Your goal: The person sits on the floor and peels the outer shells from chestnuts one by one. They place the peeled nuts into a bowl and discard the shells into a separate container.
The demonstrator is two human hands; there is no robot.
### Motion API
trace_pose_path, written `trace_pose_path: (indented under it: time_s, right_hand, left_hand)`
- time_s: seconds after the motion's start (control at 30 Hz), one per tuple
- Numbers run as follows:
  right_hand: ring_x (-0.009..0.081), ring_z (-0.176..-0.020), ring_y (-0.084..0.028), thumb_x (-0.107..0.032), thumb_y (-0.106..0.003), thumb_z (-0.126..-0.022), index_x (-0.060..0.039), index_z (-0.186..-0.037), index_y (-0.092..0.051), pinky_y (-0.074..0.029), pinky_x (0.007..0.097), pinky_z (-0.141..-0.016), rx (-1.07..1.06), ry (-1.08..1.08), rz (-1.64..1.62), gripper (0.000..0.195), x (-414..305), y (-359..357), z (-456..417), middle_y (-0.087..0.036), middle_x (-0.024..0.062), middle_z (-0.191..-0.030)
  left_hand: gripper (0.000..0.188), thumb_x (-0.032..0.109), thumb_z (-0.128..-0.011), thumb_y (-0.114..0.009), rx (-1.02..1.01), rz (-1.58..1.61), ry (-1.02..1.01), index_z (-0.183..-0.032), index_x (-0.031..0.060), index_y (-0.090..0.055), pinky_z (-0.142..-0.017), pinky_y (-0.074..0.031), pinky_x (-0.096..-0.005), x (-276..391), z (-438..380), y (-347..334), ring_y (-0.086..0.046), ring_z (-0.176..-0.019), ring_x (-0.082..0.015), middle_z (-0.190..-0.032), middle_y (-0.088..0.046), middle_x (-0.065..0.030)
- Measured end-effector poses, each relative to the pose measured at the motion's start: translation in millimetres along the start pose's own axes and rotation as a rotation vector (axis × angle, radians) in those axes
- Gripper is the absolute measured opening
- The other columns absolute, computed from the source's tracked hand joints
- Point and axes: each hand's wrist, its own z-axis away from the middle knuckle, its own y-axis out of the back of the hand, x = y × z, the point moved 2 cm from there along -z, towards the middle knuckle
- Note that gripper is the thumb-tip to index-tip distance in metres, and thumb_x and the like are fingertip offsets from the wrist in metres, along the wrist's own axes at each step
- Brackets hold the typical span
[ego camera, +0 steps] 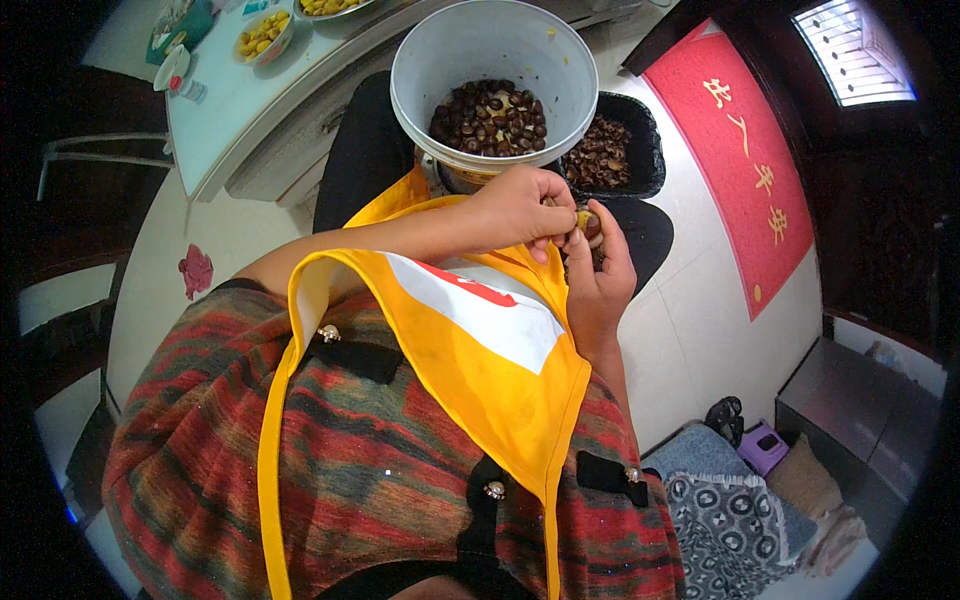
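A partly peeled chestnut (589, 223) shows yellow flesh beside brown shell. My right hand (604, 266) grips it between thumb and fingers. From the left, my left hand (525, 214) pinches at the chestnut's edge with curled fingers; a small brownish bit shows among them, too hidden to name. Just beyond my hands stands a white plastic bucket (491, 37), with brown chestnuts (487, 124) and some yellow pieces at its bottom. To its right, a black plastic-lined container (646, 150) holds brown shell pieces (600, 154).
At upper left, a glass-topped table (225, 112) carries a bowl of peeled chestnuts (262, 37), another bowl (326, 6) and a small bottle (187, 88). A red mat with gold writing (739, 165) lies at right. A pinkish cloth (196, 271) is on the floor. Patterned fabric (724, 532) lies lower right.
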Motion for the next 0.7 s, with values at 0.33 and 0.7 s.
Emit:
trace_pose_path:
  time_s: [0.33, 0.7]
  right_hand:
    - [0.0104, -0.081, -0.058, -0.011, -0.054, -0.093, 0.0003, -0.122, -0.055, -0.048, 0.0210, -0.074, -0.021, 0.012, 0.059, 0.031, -1, -2, 0, -0.063, 0.0076, -0.094]
    - [0.0074, -0.077, -0.056, -0.015, -0.049, -0.096, 0.0025, -0.120, -0.053, -0.046, 0.0196, -0.067, -0.120, -0.272, -0.323, 0.030, -1, 1, -5, -0.062, 0.0068, -0.097]
  left_hand:
    - [0.014, 0.013, -0.085, -0.056, -0.008, -0.024, 0.011, -0.083, -0.0001, -0.060, -0.044, -0.048, -0.0216, -4, -3, 1, -0.056, -0.049, -0.0093, -0.069, -0.059, -0.0056]
    - [0.016, 0.012, -0.087, -0.063, 0.024, -0.076, -0.222, -0.099, 0.0020, -0.066, -0.052, -0.046, -0.0182, 10, 0, 16, -0.057, -0.060, -0.0056, -0.077, -0.063, -0.0011]
